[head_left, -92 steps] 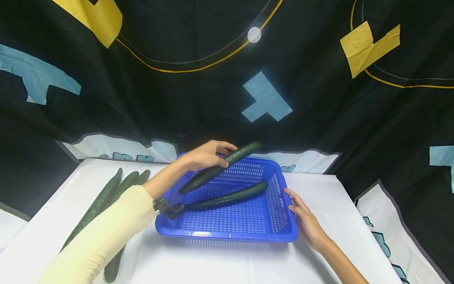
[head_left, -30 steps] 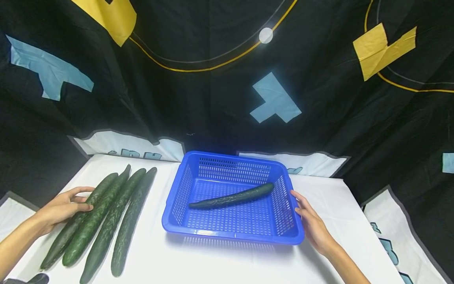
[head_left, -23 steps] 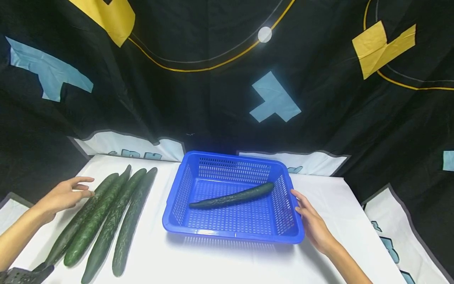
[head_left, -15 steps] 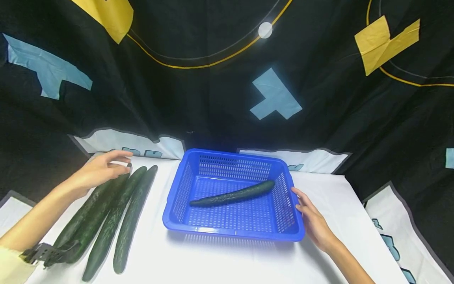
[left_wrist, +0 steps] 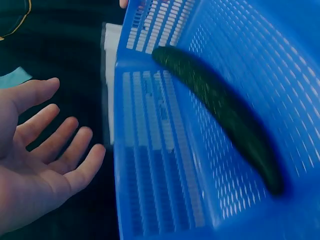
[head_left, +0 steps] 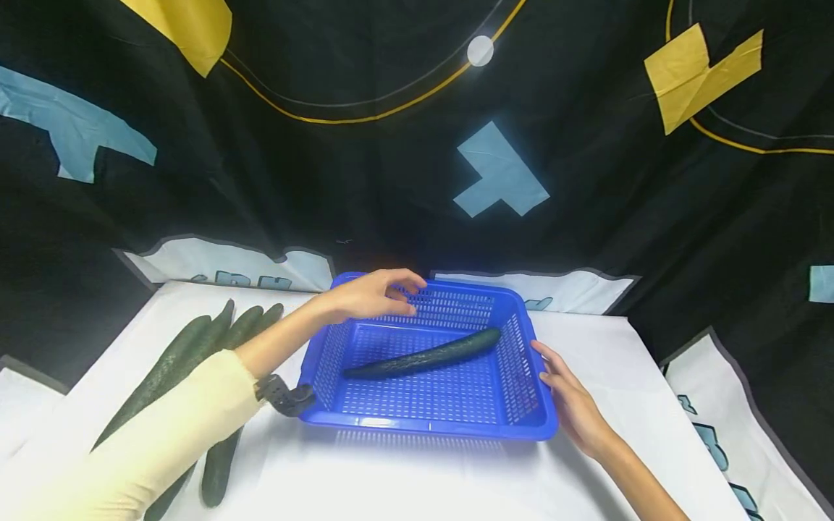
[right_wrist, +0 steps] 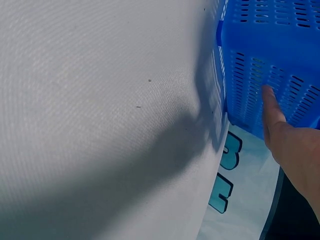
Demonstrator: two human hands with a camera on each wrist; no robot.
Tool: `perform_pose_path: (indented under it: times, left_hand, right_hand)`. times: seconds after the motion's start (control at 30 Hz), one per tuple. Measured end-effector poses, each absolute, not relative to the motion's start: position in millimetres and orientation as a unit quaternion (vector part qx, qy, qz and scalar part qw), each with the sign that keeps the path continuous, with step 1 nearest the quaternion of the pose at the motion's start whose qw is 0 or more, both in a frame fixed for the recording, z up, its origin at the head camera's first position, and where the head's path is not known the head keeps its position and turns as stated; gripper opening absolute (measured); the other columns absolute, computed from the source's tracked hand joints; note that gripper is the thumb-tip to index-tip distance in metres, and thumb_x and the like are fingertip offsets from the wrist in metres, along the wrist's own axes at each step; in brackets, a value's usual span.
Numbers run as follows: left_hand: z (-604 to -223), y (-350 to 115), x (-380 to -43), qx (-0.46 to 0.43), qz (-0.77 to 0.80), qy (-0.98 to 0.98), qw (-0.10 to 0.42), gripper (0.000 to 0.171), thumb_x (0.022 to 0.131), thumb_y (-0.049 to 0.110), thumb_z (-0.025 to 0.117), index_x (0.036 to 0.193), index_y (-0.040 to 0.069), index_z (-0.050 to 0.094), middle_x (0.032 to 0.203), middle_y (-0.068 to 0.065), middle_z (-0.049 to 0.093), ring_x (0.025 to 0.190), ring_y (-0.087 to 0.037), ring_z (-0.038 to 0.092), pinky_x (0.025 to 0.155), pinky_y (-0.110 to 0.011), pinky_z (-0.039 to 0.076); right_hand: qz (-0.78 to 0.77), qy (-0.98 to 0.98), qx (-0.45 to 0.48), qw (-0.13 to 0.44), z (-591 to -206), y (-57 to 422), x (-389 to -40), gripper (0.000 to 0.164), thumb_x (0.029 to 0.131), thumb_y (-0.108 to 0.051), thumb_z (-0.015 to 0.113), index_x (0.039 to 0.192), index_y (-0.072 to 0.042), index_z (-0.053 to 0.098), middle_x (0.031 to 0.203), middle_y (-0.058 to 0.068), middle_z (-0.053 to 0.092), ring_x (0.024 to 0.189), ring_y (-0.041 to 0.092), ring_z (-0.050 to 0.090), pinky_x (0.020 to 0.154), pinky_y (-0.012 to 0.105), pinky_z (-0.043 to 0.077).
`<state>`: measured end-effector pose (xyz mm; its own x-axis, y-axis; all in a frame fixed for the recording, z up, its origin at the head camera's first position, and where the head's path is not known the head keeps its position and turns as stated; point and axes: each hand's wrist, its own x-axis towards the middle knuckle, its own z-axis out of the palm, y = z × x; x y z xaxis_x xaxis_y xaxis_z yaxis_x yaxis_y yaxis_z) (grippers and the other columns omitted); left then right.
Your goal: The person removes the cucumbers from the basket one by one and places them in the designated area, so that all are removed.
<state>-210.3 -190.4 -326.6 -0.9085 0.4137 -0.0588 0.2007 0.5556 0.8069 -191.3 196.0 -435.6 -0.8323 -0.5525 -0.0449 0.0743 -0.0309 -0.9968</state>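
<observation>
A single dark green cucumber (head_left: 423, 356) lies slantwise on the floor of the blue plastic basket (head_left: 426, 427). My left hand (head_left: 374, 293) hovers over the basket's back left part, holding nothing, its fingers loosely bent and spread. In the left wrist view the left hand (left_wrist: 45, 150) appears beside the basket wall, apart from the cucumber (left_wrist: 220, 110). My right hand (head_left: 576, 409) rests against the outside of the basket's right wall, fingertips just at the rim. The right wrist view shows a straight digit of that hand (right_wrist: 295, 150) against the slotted wall (right_wrist: 250, 75).
Several cucumbers (head_left: 221, 463) lie side by side on the white table (head_left: 274, 470), left of the basket, partly hidden by my left sleeve (head_left: 176, 441). A black cloth (head_left: 293, 195) with yellow and blue shapes hangs behind the table.
Three seconds ago my left hand held a second cucumber over the basket; then it was at the cucumbers on the left. It has since moved right, without a cucumber, back over the basket.
</observation>
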Motion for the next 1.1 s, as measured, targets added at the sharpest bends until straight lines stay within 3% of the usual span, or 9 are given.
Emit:
perform_pose_path:
  times: [0.27,0.5,0.77,1.1]
  left_hand:
    - [-340.9,-155.1,-237.3,0.193,0.448,0.856,0.174,0.046,0.094,0.017,0.069,0.137,0.009,0.056,0.14,-0.014,0.055,0.122,-0.027,0.058,0.095,-0.041,0.052]
    - [-360.5,-139.0,-254.1,0.173,0.466,0.84,0.216,0.047,0.094,0.01,0.067,0.139,0.007,0.055,0.142,-0.016,0.053,0.123,-0.028,0.055,0.102,-0.049,0.045]
    - [-392.6,-120.8,-263.0,0.169,0.461,0.833,0.254,0.055,0.09,-0.001,0.067,0.142,0.001,0.05,0.14,-0.02,0.052,0.123,-0.031,0.054,0.1,-0.04,0.047]
    - [-419.0,-115.5,-262.6,0.149,0.43,0.843,0.287,0.061,0.084,-0.006,0.07,0.141,0.01,0.054,0.134,-0.015,0.056,0.126,-0.035,0.051,0.104,-0.046,0.044]
  right_hand:
    - [-0.698,0.654,-0.18,0.231,-433.7,195.3,-192.6,0.056,0.107,-0.013,0.029,0.159,-0.009,0.008,0.161,0.022,0.008,0.125,0.017,0.049,0.096,0.032,0.048]
    - [-0.691,0.661,-0.18,0.231,-431.4,195.5,-192.8,0.056,0.108,-0.015,0.03,0.159,-0.01,0.009,0.162,0.021,0.008,0.127,0.016,0.046,0.097,0.031,0.047]
    - [-0.69,0.666,-0.168,0.229,-431.9,195.2,-193.1,0.057,0.107,-0.013,0.031,0.159,-0.01,0.01,0.162,0.021,0.01,0.126,0.019,0.047,0.096,0.032,0.048]
    - [-0.69,0.668,-0.159,0.229,-432.8,194.5,-193.0,0.057,0.106,-0.013,0.031,0.159,-0.011,0.011,0.162,0.02,0.01,0.129,0.026,0.043,0.096,0.033,0.048]
